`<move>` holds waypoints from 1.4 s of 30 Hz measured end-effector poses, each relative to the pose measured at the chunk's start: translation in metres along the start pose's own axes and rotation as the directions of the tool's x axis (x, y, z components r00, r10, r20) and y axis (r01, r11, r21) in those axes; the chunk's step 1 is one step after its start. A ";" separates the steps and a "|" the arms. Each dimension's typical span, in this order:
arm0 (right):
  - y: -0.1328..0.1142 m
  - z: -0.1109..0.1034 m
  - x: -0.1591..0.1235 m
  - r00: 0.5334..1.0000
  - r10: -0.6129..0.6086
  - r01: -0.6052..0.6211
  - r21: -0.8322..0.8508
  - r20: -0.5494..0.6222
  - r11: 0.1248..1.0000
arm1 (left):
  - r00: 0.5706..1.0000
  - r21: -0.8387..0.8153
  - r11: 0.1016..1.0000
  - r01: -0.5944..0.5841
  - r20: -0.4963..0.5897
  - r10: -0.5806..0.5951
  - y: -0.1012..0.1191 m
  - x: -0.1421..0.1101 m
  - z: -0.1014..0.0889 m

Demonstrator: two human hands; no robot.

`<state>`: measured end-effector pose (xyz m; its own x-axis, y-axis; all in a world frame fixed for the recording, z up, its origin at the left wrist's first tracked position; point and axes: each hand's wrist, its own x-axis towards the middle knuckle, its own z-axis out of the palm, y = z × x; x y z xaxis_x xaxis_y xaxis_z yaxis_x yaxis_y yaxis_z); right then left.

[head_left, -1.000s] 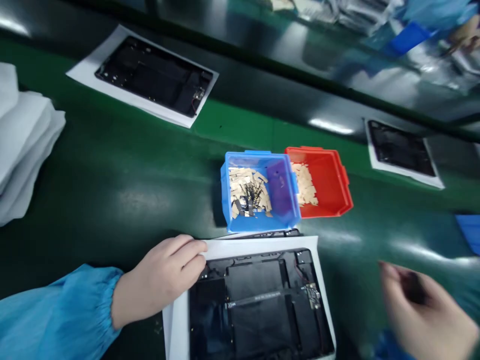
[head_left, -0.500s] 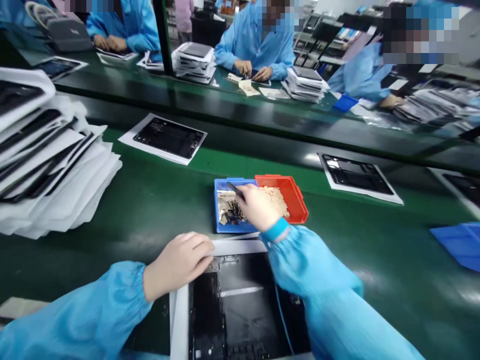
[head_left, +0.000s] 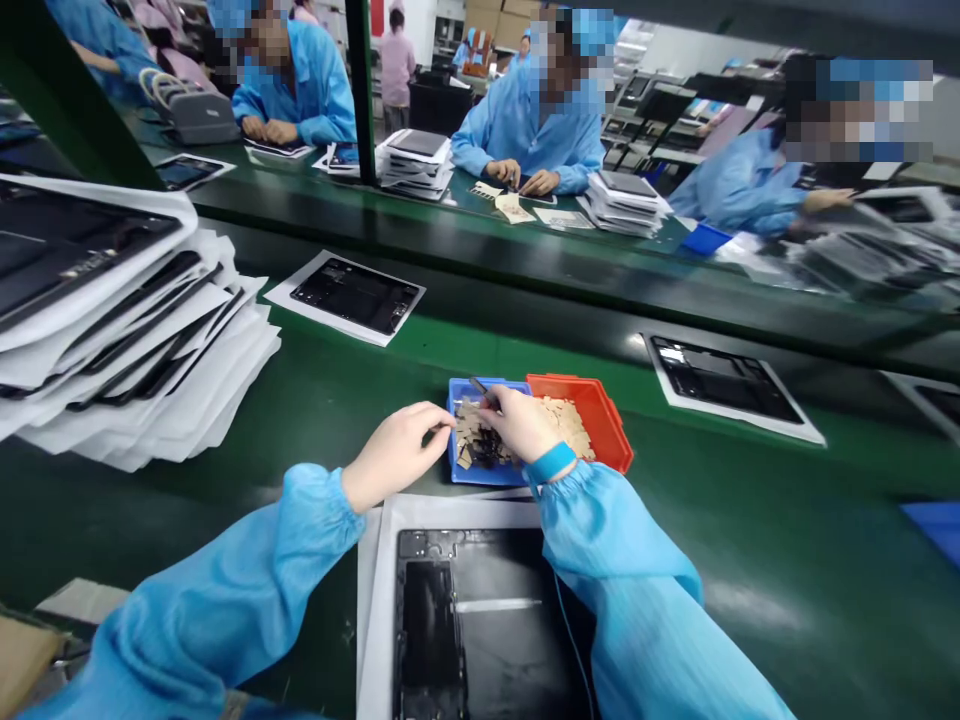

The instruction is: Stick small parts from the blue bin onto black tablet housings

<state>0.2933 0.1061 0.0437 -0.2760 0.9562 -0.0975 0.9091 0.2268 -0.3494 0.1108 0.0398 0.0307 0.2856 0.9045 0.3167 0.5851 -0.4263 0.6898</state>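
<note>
Two bare hands at twelve o'clock: right hand (head_left: 521,420) pinched shut around a slim dark tool (head_left: 478,384), over a blue plastic bin (head_left: 480,476) of beige and black pieces (head_left: 491,448); left hand (head_left: 397,450) by its nine-o'clock rim, thumb and fingertips almost meeting, any grip impossible to tell. Bin just beyond the flat black tablet shell (head_left: 495,650), presumably for a short reach. Under the shell, toward six o'clock, white paper (head_left: 384,640), perhaps against scratches. Beside the blue bin, at one o'clock, an open red plastic bin (head_left: 611,425) with beige scraps (head_left: 568,420). Glossy dark-green bench (head_left: 750,540); white-sheeted stack (head_left: 225,405) at ten. Beyond, from eleven to one, co-workers in blue smocks (head_left: 574,135).
</note>
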 end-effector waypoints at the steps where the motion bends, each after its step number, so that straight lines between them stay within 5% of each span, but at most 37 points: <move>1: 0.001 -0.003 -0.002 1.000 -0.019 0.019 0.022 -0.014 1.000 | 1.000 -0.001 1.000 0.003 -0.016 -0.003 0.001 0.005 0.002; 9: 0.006 -0.019 -0.026 0.977 -0.051 0.086 0.160 -0.209 0.983 | 0.990 -0.017 0.997 0.072 -0.121 -0.073 0.011 0.032 0.018; 17: 0.007 -0.030 -0.052 0.940 -0.009 0.145 0.375 -0.341 0.916 | 0.993 -0.291 0.952 0.097 -0.040 -0.114 0.030 0.037 0.028; 21: 0.004 -0.039 -0.081 0.862 0.082 0.170 0.439 -0.500 0.882 | 0.988 -0.388 0.913 0.124 -0.034 -0.149 0.032 0.038 0.030; 28: 0.005 -0.042 -0.106 0.770 -0.103 0.360 0.296 -0.629 0.885 | 0.984 -0.469 0.873 0.134 -0.043 -0.174 0.055 0.029 0.037; 32: 0.011 -0.040 -0.102 0.801 -0.137 0.374 0.307 -0.583 0.875 | 0.990 -0.510 0.853 0.111 -0.022 -0.142 0.070 0.026 0.044; 37: 0.020 -0.039 -0.105 0.876 0.033 0.214 0.451 -0.481 0.866 | 0.994 -0.473 0.878 0.080 -0.026 -0.104 0.077 0.027 0.044; 42: 0.030 -0.038 -0.104 0.890 0.073 0.173 0.482 -0.450 0.859 | 0.995 -0.423 0.904 0.063 -0.039 -0.088 0.079 0.031 0.047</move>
<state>0.3612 0.0203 0.0785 -0.0393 0.9509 0.3069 0.5830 0.2712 -0.7659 0.2015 0.0333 0.0642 0.2037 0.9381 0.2800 0.2264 -0.3234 0.9188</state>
